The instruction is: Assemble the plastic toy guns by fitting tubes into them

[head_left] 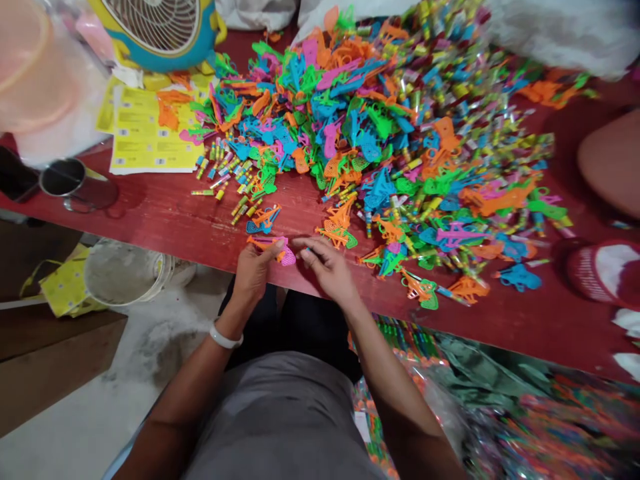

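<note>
At the table's near edge, my left hand (253, 270) pinches a pair of small plastic toy pieces (285, 253), one pink with a mesh end and one orange. Close to its right, my right hand (330, 270) has its thumb and fingertips pressed together. A speck of blue shows at those fingertips, too small to name. Just beyond the left hand lies a blue and orange toy set (263, 220). Past the right hand are orange and green toy pieces (340, 227). Small yellow-labelled tubes (240, 210) lie scattered beyond.
A big heap of coloured plastic pieces (370, 127) covers the back of the red table (150, 207). To the left are a fan (165, 33), yellow label sheets (155, 127) and a metal mug (77, 183). A bucket (127, 273) stands below; a red tub (605, 270) sits right.
</note>
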Tool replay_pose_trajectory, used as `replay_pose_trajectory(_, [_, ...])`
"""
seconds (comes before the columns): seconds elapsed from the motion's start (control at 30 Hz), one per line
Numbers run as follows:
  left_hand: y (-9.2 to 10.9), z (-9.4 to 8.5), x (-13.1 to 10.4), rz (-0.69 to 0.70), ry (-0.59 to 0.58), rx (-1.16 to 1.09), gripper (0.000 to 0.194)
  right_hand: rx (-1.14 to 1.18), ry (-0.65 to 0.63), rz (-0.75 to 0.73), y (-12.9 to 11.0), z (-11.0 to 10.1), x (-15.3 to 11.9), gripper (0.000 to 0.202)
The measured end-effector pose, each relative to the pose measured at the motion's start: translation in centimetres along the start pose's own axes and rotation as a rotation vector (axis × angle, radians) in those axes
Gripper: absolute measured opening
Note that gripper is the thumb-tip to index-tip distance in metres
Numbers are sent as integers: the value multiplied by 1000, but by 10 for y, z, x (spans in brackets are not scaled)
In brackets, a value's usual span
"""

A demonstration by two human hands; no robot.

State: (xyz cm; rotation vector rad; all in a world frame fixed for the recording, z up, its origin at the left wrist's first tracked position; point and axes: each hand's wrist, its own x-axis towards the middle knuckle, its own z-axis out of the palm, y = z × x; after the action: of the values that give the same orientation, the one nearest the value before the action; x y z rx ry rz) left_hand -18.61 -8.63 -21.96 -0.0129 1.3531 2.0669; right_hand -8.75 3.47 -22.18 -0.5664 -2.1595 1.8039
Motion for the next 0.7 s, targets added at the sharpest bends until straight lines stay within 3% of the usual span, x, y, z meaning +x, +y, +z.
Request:
replay_pose_trajectory(0.13, [8,1,-4,-36,-103,114,28,17,-61,11,-3,-9,6,34])
replay_pose_trajectory(0.33, [8,0,-6,-26,-156,166,29,51,-61,35,1,-4,4,33])
replay_pose_trajectory(0.7, [-2,-6,-3,1,-142,200,24,-113,-31,-66,6,-2,3,37])
